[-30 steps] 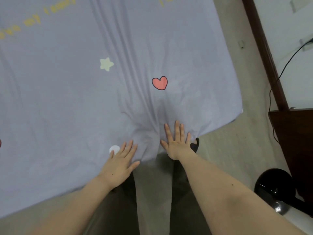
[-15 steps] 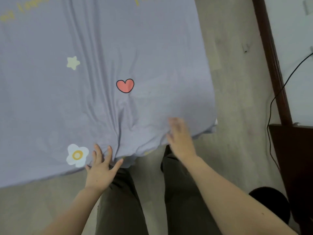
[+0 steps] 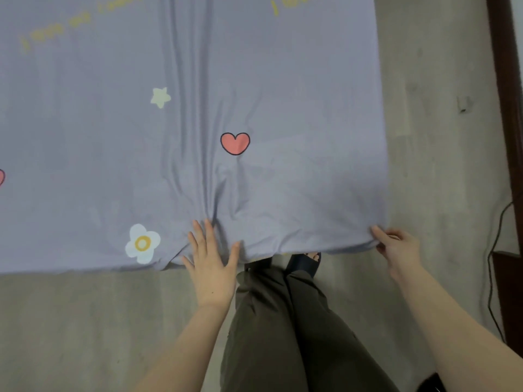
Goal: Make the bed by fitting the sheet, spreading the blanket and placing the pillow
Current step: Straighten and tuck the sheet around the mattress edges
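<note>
1. Sheet (image 3: 283,80): lilac, laid over bed; creases run up from near edge, beside heart print (image 3: 235,143).
2. L hand (image 3: 210,264): fingers straight, flat on edge below heart.
3. R hand (image 3: 396,247): pinches sheet corner, right of heart.
4. Progress: early; sheet fitting unfinished. Blanket, pillow not in view.

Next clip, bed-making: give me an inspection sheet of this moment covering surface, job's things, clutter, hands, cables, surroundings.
Surface: bed covered by lavender sheet; a band of creases runs from the far edge down to the near edge.
Job's things: sheet printed with heart, star, flower; blanket and pillow nothing seen.
Clutter: nothing seen on the bed.
Hands: left hand flat, fingers spread, on the near edge; right hand pinches the near right corner.
Cables: black cable by the dark wooden furniture.
Surroundings: concrete floor; person's dark trousers and slippers below the sheet edge.
</note>
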`<state>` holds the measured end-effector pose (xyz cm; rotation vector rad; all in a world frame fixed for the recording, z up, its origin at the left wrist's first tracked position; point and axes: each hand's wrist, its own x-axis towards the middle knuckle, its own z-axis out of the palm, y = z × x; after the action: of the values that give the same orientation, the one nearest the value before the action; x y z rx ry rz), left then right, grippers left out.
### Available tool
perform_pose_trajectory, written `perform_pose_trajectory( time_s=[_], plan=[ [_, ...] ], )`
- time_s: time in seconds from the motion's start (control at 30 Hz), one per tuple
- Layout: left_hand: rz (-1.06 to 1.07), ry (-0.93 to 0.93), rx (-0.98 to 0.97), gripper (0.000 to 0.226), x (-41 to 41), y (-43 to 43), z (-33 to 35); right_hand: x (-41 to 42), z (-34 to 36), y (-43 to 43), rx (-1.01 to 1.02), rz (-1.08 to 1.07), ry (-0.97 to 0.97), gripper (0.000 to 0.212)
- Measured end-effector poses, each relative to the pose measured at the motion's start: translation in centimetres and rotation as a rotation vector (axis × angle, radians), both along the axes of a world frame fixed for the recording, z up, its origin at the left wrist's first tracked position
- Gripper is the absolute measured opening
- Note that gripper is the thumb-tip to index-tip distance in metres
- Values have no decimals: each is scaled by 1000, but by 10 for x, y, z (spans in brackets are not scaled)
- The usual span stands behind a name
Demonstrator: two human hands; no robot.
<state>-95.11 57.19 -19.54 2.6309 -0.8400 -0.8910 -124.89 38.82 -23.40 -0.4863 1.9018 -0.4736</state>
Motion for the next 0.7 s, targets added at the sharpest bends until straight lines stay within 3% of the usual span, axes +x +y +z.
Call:
perform_pose_trajectory(
  time_s=[0.13,0.3,0.43,0.5,0.53,0.6,0.7],
  plan=[
    [16,-106,8,75,12,-9,-1,-36,13,-11,-43,67,50,28],
    [43,-26,311,90,31,-10,-17,-50,13,-18,81,284,191,31],
    [-257,25,487,85,27,7,-26,-38,2,-28,121,288,416,7],
    [-477,21,503,82,17,17,-21,-28,4,-34,95,245,581,29],
    [-594,23,491,81,12,22,-18,-17,9,-36,23,306,663,35],
    [-805,77,418,75,6,27,-13,9,16,-39,-272,628,774,41],
    [-997,235,193,65,8,20,-8,70,21,-36,-609,1256,709,49]
  ],
)
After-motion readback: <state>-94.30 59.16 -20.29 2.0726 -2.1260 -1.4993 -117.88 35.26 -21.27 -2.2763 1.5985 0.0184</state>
